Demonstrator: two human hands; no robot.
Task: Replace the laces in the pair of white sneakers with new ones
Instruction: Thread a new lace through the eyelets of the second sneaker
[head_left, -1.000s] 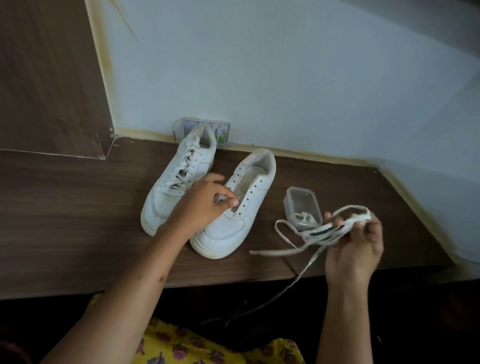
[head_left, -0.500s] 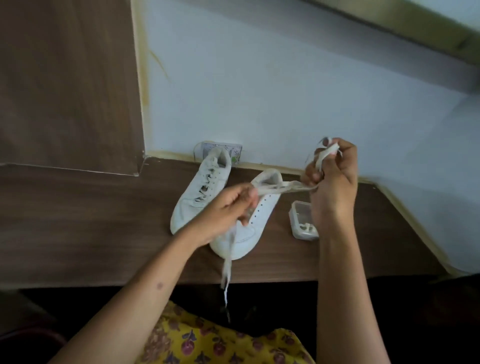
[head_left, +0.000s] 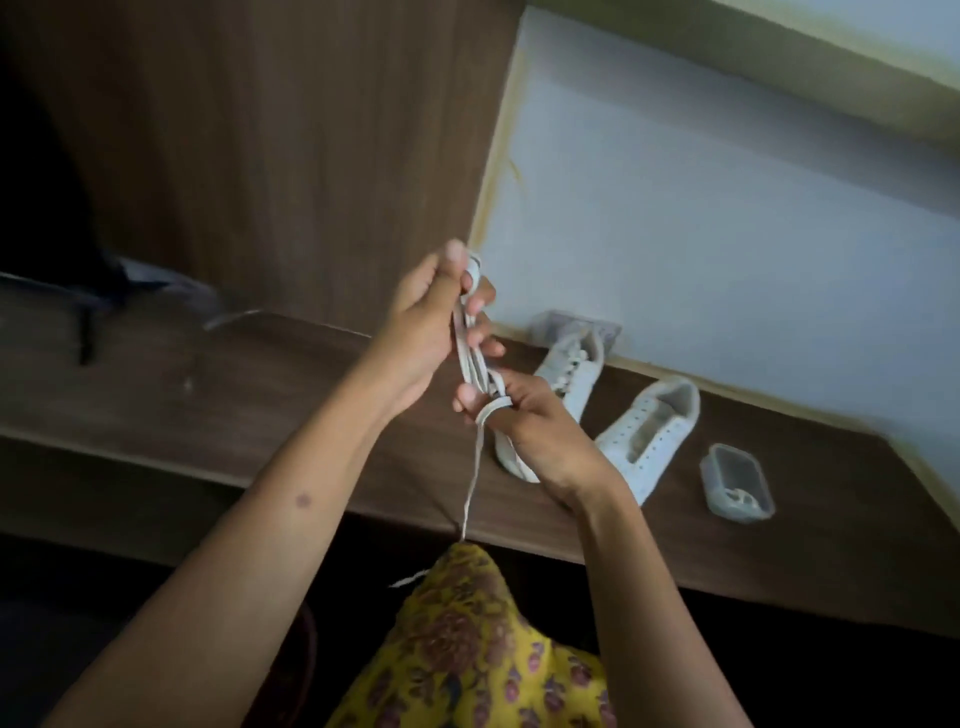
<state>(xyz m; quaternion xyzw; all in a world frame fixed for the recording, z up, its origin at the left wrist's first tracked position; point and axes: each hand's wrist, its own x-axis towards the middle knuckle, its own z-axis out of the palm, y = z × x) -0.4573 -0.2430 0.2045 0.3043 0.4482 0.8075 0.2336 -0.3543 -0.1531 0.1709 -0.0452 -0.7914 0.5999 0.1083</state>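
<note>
Above the bench (head_left: 260, 395), both hands grip one bundled white lace (head_left: 470, 358): the left hand (head_left: 426, 332) pinches its upper loops with curled fingers, the right hand (head_left: 540, 431) holds the lower end, a loop round its thumb. One strand hangs below. Beyond the fingers stand the laced sneaker (head_left: 571, 364), the unlaced sneaker (head_left: 649, 431) and a clear plastic box (head_left: 735, 480).

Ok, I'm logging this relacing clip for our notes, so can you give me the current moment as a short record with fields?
left hand: left hand grips the upper end of a bundled white lace, raised above the desk
right hand: right hand pinches the lower end of the bundle
lace tail: hangs down toward the yellow floral garment
far sneaker: laced
near sneaker: eyelets empty
container: clear plastic, open, right of the sneakers
surface: wooden desk
</note>
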